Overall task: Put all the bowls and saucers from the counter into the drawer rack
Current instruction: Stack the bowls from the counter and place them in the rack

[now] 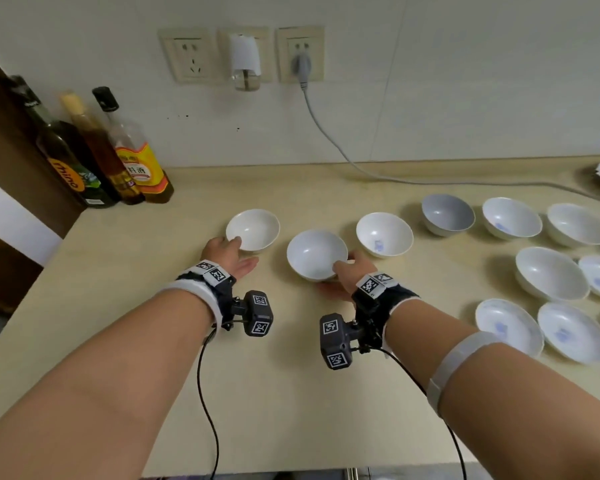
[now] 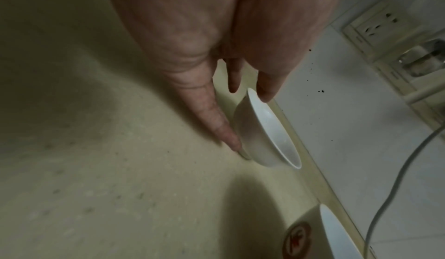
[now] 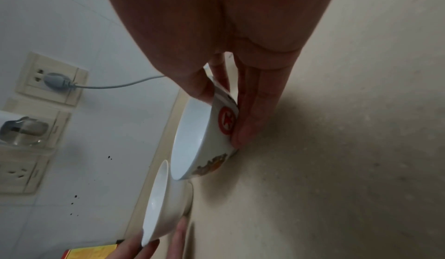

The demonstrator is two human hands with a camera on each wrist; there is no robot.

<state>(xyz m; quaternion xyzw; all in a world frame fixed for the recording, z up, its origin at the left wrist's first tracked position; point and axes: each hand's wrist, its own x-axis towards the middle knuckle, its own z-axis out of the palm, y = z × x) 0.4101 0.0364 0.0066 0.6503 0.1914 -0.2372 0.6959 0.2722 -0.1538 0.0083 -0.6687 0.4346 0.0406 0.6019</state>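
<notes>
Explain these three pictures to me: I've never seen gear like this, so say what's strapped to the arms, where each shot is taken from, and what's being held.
No machine here: a person works with bare hands, a small camera strapped under each wrist. The wide picture comes from a head camera looking down at the counter; the other two look along each hand. On the counter stand white bowls and saucers, with three bottles at the back left. The right hand grips the decorated bowl, thumb on the rim, fingers under it. The left hand is closing on the plain bowl, which sits on the counter. No drawer rack is in view.
</notes>
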